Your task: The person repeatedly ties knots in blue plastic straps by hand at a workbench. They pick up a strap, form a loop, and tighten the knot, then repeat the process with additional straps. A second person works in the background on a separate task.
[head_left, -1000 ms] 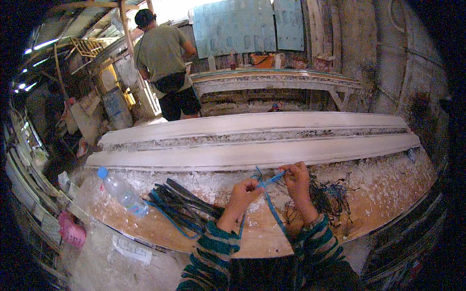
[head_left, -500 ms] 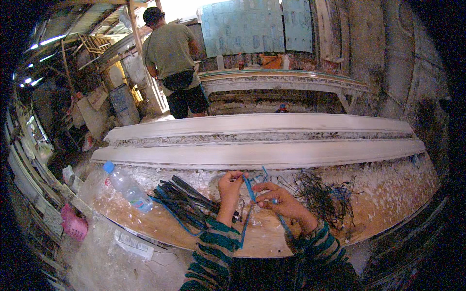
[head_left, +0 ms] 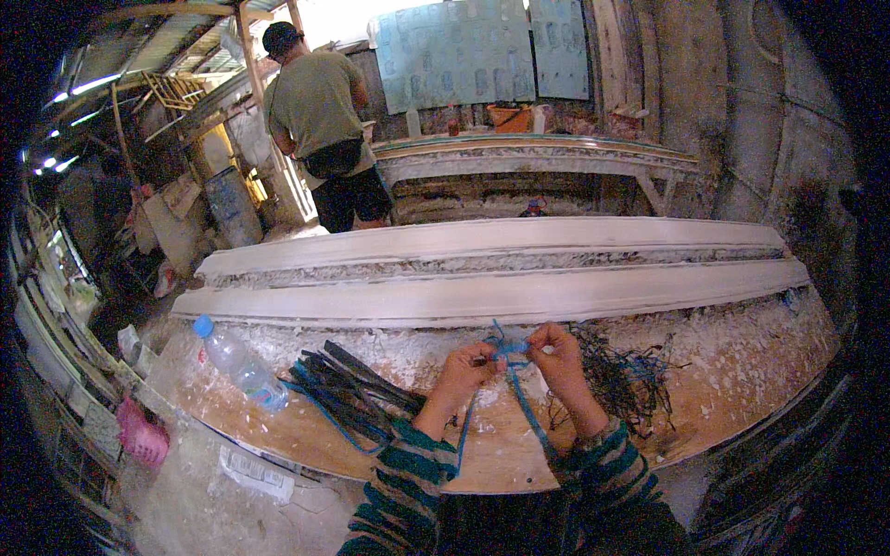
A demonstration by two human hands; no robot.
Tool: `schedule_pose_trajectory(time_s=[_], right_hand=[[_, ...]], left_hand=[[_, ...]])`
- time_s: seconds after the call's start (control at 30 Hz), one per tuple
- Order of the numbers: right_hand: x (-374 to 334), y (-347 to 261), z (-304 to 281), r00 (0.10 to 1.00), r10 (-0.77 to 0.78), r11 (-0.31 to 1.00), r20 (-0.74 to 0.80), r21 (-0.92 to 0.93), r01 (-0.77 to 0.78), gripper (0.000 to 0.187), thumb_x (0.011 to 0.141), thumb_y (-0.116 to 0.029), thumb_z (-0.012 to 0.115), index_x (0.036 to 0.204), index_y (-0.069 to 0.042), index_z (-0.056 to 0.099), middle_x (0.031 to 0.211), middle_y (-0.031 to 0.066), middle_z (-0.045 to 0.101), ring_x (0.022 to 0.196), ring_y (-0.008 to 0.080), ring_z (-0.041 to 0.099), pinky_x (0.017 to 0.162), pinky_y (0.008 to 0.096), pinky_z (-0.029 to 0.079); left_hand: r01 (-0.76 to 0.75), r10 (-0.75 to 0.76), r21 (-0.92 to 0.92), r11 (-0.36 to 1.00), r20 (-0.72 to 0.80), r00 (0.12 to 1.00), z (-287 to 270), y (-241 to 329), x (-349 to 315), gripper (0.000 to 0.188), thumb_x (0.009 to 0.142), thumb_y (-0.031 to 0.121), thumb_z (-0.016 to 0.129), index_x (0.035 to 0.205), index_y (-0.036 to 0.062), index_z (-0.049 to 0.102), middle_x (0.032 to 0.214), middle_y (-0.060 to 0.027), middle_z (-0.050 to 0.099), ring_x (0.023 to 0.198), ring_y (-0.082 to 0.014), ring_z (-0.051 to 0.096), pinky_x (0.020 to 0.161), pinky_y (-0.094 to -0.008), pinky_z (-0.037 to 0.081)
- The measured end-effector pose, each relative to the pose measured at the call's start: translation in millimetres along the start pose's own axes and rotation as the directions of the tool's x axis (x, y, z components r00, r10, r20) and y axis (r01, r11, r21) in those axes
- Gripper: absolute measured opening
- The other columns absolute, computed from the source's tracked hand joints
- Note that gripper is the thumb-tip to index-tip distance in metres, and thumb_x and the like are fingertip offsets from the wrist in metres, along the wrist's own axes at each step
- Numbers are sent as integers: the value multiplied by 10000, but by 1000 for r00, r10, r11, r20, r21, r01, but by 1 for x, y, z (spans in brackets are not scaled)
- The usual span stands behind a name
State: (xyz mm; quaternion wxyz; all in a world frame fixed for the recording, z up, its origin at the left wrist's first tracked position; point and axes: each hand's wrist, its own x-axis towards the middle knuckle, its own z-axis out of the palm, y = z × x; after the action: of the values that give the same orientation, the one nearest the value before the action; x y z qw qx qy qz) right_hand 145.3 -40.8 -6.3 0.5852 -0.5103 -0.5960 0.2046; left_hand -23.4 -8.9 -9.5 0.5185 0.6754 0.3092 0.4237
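Note:
A blue strip (head_left: 511, 351), looking like flat cord or strapping, stretches between my two hands above the wooden table. My left hand (head_left: 461, 372) pinches it on one side, and my right hand (head_left: 558, 360) pinches it on the other. Two long tails of it hang down toward the table's front edge. Left of my left hand lies a bundle of black strips (head_left: 357, 389) with some blue among them. Beside my right hand is a tangled heap of thin dark strands (head_left: 630, 385). Whether the blue strip is knotted between my fingers is too small to tell.
Two long whitish boards (head_left: 482, 295) lie across the far part of the table (head_left: 306, 434). A clear plastic bottle (head_left: 243, 369) with a blue cap lies at the left. Beyond, a person (head_left: 324, 120) stands facing away near a workbench (head_left: 519, 162). A pink container (head_left: 143, 432) is at far left.
My right hand has moved up and my left hand slightly down, so both are about level. The blue strip, slanting before, is now pulled sideways between them.

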Motion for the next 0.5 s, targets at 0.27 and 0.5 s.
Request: schedule_pose_trajectory(time_s=[0.27,0.5], right_hand=[[7,-10,-18,930,-311,823,-195,-544,161,210,605,-30,584,804,-95,570,857,102,566,848,318,490,758,401,376],[3,6,-7,956,-274,858,-103,-475,195,221,599,31,619,792,-70,585,804,84,569,794,246,513,726,367,381]], left_hand=[[233,-153,-191,954,358,921,5,12,-7,154,741,207,647,741,88,550,598,46,490,495,-36,409,436,-179,310],[-54,79,197,979,-119,990,-2,-2,2,136,725,162,634,717,86,521,560,34,453,477,-43,386,415,-194,288]])
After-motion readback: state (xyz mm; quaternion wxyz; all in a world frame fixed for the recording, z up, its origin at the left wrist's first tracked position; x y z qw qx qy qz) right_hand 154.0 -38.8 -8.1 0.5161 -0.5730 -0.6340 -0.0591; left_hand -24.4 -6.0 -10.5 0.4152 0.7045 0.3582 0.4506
